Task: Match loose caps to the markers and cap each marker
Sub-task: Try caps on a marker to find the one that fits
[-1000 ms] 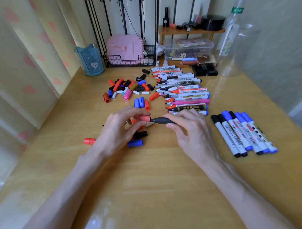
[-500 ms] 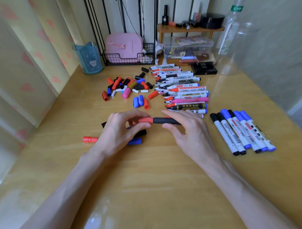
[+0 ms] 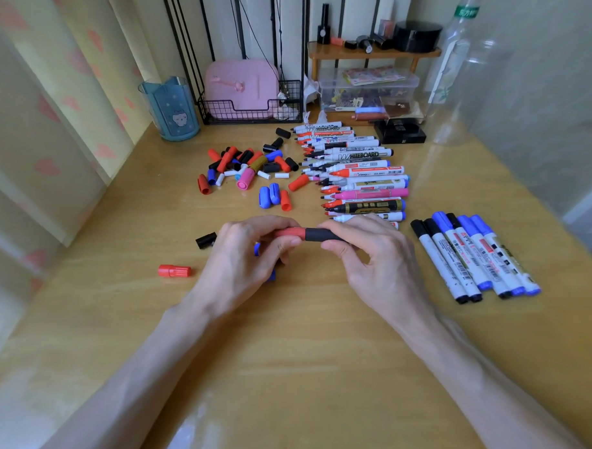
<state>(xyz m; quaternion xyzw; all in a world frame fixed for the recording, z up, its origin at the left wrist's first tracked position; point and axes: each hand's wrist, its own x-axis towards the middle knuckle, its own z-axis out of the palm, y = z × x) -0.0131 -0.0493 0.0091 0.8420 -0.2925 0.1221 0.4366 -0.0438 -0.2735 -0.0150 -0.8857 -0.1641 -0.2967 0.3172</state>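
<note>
The left hand [image 3: 248, 256] pinches the red cap [image 3: 290, 232] seated on the black marker [image 3: 323, 235], which the right hand [image 3: 373, 258] grips.

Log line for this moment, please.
left hand: grips red cap | right hand: grips black marker | cap: on marker

Red cap [image 3: 290, 232] on black marker [image 3: 323, 235], both hands.

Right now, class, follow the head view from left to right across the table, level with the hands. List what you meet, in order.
In order: loose red cap → loose black cap → left hand → black marker, red-capped, held between both hands → right hand → row of capped markers.
</note>
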